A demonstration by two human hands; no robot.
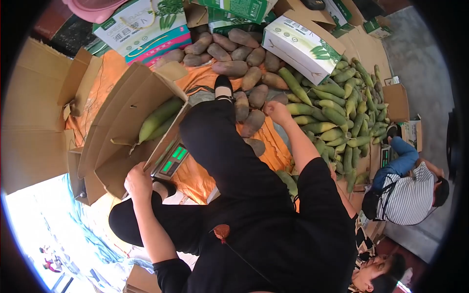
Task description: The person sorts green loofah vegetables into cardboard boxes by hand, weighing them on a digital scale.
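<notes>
My left hand (138, 181) is closed on the near edge of an open cardboard box (110, 163), beside a scale with a lit green display (175, 157). Inside the box lie large green radishes (159, 119). My right hand (277, 111) is in the air or resting at the border between the brownish-purple radishes (254, 122) and the big pile of green radishes (337, 112). Its fingers are curled in, and whatever they may hold is too small or hidden to name.
Printed white and green cartons (303, 46) stand at the back. Another open carton (31, 117) is at the far left. A person in a striped shirt (405, 195) crouches at right beside a second scale (385, 156). Another person (373, 273) is close at the lower right.
</notes>
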